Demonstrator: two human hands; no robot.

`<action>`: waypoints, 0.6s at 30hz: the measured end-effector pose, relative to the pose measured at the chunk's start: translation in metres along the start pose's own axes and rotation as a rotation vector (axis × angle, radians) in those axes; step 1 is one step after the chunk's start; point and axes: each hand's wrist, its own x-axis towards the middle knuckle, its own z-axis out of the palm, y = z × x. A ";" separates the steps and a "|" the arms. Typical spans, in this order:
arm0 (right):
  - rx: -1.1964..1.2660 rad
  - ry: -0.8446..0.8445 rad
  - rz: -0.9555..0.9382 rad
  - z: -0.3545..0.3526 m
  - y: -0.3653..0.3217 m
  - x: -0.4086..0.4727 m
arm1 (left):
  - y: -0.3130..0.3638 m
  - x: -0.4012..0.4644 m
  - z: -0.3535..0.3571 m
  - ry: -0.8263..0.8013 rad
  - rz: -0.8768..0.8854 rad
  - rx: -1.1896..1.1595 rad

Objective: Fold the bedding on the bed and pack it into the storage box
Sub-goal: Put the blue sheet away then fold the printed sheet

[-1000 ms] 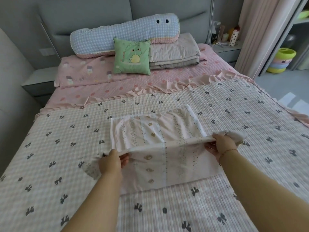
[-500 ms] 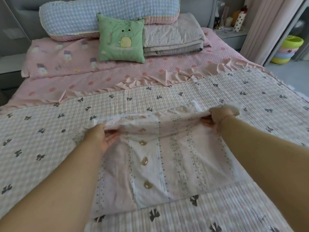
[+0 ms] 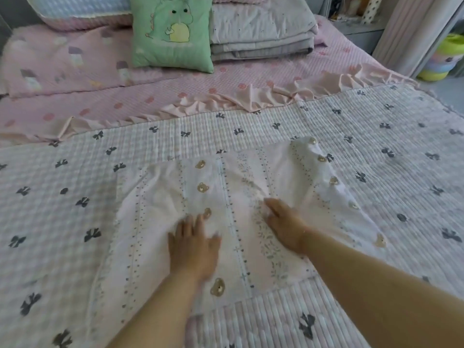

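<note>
A pale pink pillowcase [image 3: 155, 209] with small bear prints and dotted stripes lies folded over on the checked quilt [image 3: 62, 187] with dark bows. Its right side is rumpled into a raised ridge. My left hand [image 3: 193, 244] lies flat on the cloth near its middle, fingers straight. My right hand [image 3: 283, 222] presses flat on the cloth just to the right, fingers pointing up and left. Neither hand grips anything. No storage box is in view.
At the head of the bed sit a green dinosaur cushion [image 3: 172, 33], a folded grey blanket stack [image 3: 261, 33], a long blue bolster [image 3: 80, 8] and a pink ruffled sheet [image 3: 200, 81]. Stacked plastic bowls [image 3: 444, 61] stand on the floor at the right.
Both hands carried the pillowcase's near edge away from me, laid it down over the far half, let go, and now rest flat on the folded cloth. The camera moved closer.
</note>
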 end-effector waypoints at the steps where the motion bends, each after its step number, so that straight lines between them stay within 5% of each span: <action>1: -0.163 -0.038 -0.035 0.017 0.014 0.000 | -0.004 -0.013 0.025 0.031 0.036 0.101; 6: -0.403 -0.029 -0.051 0.041 0.028 -0.004 | -0.014 -0.035 0.059 0.096 0.030 0.246; 13: -0.304 -0.045 0.024 0.065 0.022 -0.059 | -0.012 -0.079 0.067 0.008 0.059 0.132; 18: 0.150 0.218 0.100 0.078 0.022 -0.112 | -0.016 -0.113 0.078 0.005 0.060 -0.370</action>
